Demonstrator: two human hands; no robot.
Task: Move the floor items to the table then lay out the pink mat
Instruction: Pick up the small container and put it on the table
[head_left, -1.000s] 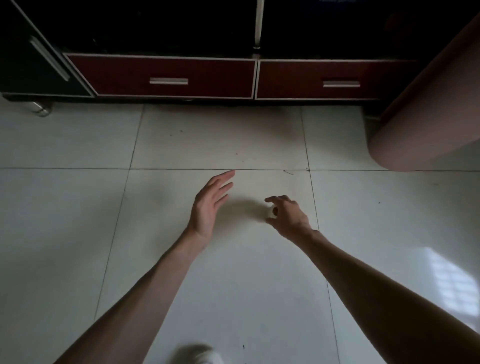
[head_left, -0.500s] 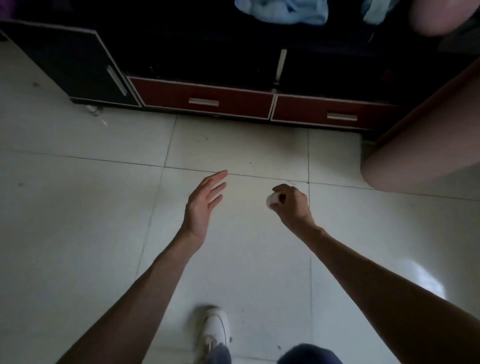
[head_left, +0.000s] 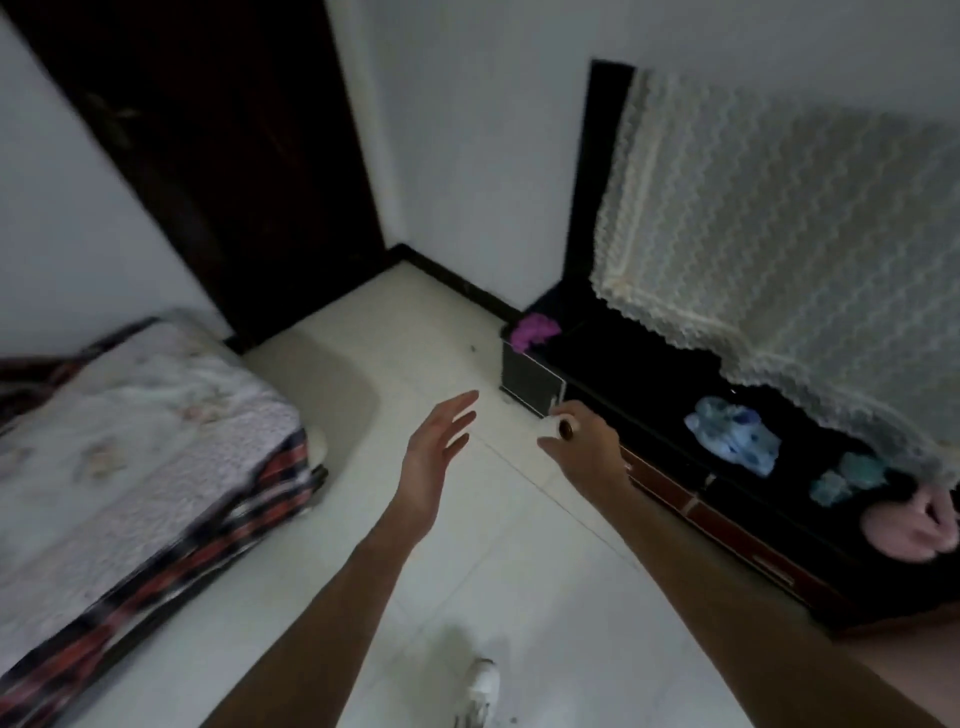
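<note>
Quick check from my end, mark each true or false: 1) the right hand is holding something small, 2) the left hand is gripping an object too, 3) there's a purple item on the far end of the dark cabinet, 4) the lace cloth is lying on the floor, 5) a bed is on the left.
1) True. The right hand has its fingers curled round a small white object with a dark round spot.
2) False. The left hand is empty, fingers straight.
3) True. A purple item sits on the far end of the dark cabinet.
4) False. The lace cloth hangs above the cabinet, over something upright.
5) True. The bed stands on the left.
</note>
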